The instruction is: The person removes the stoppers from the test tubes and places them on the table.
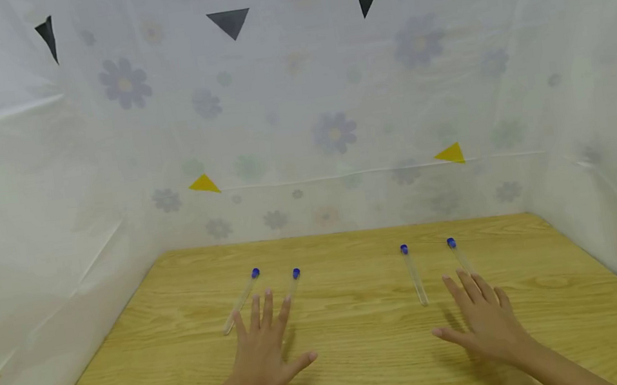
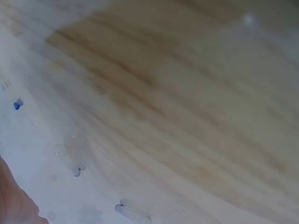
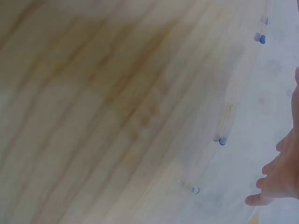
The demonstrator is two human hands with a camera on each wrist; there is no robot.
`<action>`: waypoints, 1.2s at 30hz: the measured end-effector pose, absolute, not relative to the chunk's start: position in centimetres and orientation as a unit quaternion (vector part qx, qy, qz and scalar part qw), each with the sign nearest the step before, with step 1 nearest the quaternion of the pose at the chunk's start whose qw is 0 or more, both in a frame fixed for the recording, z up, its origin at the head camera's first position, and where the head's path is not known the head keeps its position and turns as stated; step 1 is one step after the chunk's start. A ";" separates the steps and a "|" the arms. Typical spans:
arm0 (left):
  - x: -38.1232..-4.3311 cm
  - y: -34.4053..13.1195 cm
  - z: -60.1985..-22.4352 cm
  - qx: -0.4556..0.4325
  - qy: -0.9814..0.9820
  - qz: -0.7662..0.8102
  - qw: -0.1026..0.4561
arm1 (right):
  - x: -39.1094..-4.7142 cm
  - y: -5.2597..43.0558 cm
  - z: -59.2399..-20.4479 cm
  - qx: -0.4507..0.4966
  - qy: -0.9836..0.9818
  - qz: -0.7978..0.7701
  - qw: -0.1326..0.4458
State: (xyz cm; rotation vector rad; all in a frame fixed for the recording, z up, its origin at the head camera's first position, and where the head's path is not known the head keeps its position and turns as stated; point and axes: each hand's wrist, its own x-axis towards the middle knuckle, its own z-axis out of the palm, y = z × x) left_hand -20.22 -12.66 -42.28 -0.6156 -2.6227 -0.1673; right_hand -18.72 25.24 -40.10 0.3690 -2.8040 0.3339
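Note:
Both hands are spread over the table with straight fingers and hold nothing. My left hand [image 1: 264, 357] is just in front of two clear tubes with blue caps. Its fingers overlap the lower end of the inner left tube [image 1: 296, 274], while the outer left tube [image 1: 240, 303] slants beside the little finger. Two more such tubes lie on the right. The inner right tube [image 1: 416, 279] shows in full, left of my right hand [image 1: 489, 327], whose fingertips cover the lower part of the outer right tube [image 1: 452, 244]. A blue cap [image 3: 262, 39] also appears in the right wrist view.
The wood-grain table [image 1: 365, 354] is enclosed at the back and both sides by white flower-printed sheeting [image 1: 286, 111]. Black triangles [image 1: 230, 23] and yellow triangles [image 1: 451, 153] are stuck on the sheeting.

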 end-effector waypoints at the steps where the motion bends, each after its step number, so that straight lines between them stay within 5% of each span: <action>1: -20.3 -12.6 -42.3 -0.224 -0.948 -0.061 0.219 | -18.8 25.2 -40.1 0.129 -0.974 0.118 0.147; 36: -22.6 -9.3 -41.3 -0.192 -0.966 -0.091 0.144 | -20.4 23.7 -39.7 0.142 -0.968 0.155 0.139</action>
